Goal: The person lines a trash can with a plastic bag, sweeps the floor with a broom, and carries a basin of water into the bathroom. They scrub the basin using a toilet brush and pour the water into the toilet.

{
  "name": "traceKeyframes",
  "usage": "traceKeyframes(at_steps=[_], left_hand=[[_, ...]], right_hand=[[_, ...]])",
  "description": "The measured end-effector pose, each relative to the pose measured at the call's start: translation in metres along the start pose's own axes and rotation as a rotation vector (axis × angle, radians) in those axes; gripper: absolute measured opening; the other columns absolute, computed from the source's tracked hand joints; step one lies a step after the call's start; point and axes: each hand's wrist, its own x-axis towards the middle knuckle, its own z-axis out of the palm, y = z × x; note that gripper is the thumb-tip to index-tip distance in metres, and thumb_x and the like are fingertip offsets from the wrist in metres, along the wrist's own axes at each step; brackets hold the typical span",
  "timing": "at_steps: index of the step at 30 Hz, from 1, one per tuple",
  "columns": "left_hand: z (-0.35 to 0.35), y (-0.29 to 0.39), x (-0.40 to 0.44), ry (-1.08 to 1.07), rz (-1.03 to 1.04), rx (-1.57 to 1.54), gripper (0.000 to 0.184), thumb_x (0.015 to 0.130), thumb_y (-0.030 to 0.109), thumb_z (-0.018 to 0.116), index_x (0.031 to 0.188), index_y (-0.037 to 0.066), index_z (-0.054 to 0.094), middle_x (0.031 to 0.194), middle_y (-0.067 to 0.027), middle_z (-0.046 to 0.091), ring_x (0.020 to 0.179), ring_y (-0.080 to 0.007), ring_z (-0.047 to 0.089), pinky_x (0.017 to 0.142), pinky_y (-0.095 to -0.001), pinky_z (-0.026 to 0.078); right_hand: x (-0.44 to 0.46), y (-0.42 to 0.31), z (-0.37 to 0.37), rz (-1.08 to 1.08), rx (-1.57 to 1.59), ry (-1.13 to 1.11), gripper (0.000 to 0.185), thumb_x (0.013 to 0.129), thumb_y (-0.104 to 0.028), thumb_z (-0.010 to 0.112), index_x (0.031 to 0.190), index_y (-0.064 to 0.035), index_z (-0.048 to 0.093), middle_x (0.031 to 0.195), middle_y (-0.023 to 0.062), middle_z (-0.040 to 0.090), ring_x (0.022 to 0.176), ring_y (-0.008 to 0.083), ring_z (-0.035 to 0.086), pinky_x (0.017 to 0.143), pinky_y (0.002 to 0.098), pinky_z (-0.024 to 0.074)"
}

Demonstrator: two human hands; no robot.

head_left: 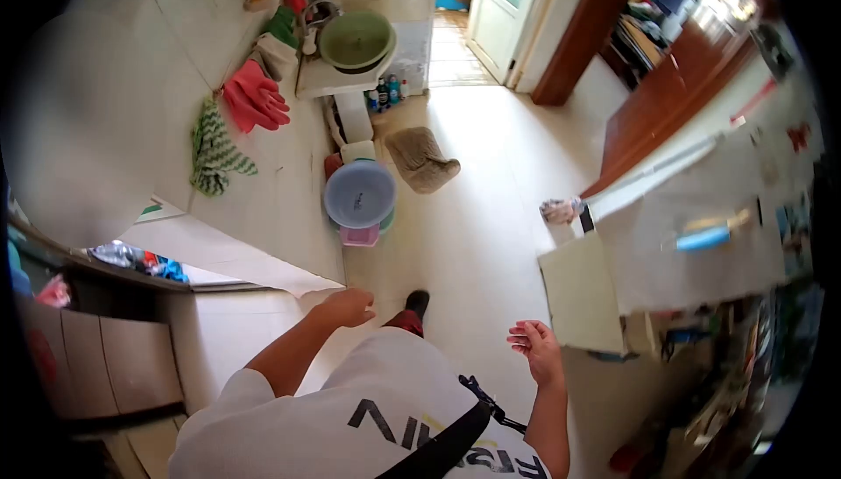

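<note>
My left hand [349,307] hangs in the air at the corner of the white wall, back turned up, fingers loosely bent and a small gap at the tips. Nothing shows in it. To the right of my body, my right hand [536,345] is raised with its half-curled fingers apart and holds nothing. It is nearest to a pale cream panel [581,293] beside the cluttered table. A dark shoe [418,302] on one of my feet shows on the floor between the hands.
Ahead on the left, a blue-grey basin [360,194] sits over a pink container [360,236]. A crumpled brown mat [420,159] lies on the floor. A green basin [356,39] rests on the sink counter. Red gloves [254,98] hang on the wall. A brown door [653,115] stands at right.
</note>
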Motion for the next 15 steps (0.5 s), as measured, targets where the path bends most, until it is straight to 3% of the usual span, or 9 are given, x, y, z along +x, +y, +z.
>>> traceKeyframes(at_steps=[5,8,11,15], left_hand=[[-0.023,-0.012,0.085,-0.062,-0.173,-0.016,0.035,0.088,0.032,0.064,0.110,0.004,0.067,0.112,-0.0183,0.067,0.107,-0.0361,0.063,0.087,-0.0477,0.051],[-0.073,-0.011,0.154,-0.140,-0.148,0.010,0.035,0.088,0.031,0.063,0.109,0.004,0.067,0.109,-0.0189,0.068,0.106,-0.0362,0.064,0.087,-0.0480,0.051],[-0.160,0.000,0.212,-0.007,-0.068,-0.087,0.039,0.090,0.035,0.062,0.117,0.007,0.064,0.115,-0.0194,0.065,0.111,-0.0370,0.061,0.091,-0.0477,0.049],[-0.250,-0.016,0.279,0.356,0.033,-0.085,0.030,0.088,0.028,0.061,0.103,0.002,0.066,0.101,-0.0215,0.068,0.096,-0.0392,0.065,0.082,-0.0483,0.052]], right_hand=[[0.110,-0.081,-0.006,0.022,-0.095,-0.052,0.028,0.100,-0.028,0.057,0.110,-0.0024,0.061,0.103,0.0105,0.068,0.089,0.0173,0.068,0.076,0.0286,0.0524],[0.170,-0.139,0.002,0.014,-0.127,-0.030,0.027,0.100,-0.027,0.057,0.110,-0.0023,0.061,0.102,0.0103,0.068,0.089,0.0175,0.068,0.076,0.0287,0.0529],[0.234,-0.202,0.011,-0.042,-0.146,-0.061,0.026,0.100,-0.027,0.056,0.110,-0.0028,0.062,0.102,0.0102,0.069,0.089,0.0180,0.068,0.076,0.0289,0.0531],[0.327,-0.273,0.025,-0.067,-0.179,-0.114,0.026,0.101,-0.026,0.056,0.111,-0.0028,0.061,0.102,0.0099,0.069,0.090,0.0186,0.069,0.077,0.0291,0.0532]])
